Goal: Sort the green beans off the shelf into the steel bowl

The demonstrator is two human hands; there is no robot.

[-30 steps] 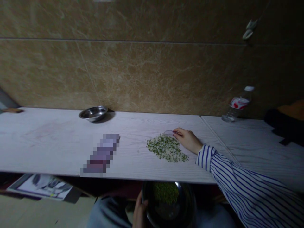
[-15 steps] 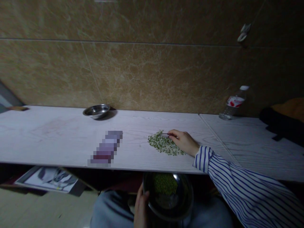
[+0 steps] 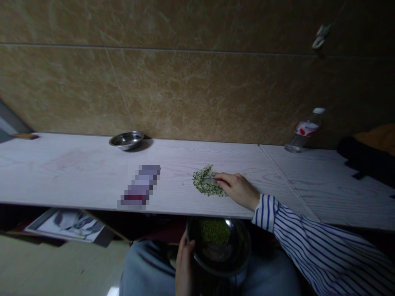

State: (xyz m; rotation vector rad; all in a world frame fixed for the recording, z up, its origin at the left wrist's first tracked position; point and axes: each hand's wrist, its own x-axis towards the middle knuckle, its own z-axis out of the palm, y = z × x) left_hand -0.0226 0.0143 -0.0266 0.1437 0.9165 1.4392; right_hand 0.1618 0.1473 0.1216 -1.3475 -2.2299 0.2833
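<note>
Small green beans that look like mung beans lie spread in a thin patch on the white wood-grain counter. Over the patch's right side, my right hand is closed on a thin metal utensil; its tip is among the beans, and its exact kind is too small to tell. Below the counter edge, my left hand grips the left rim of a steel bowl above my lap, thumb over the rim. A heap of green beans rests inside that bowl, toward its far side.
A second, shallow steel bowl stands by the tiled wall. A blurred-out flat object lies left of the beans. At the back right are a plastic bottle and dark cloth. An open drawer juts out below left.
My right hand has moved slightly left and down, and the utensil tip has shifted toward the middle of the patch. Fewer beans show near the hand. My left hand still grips the bowl.
</note>
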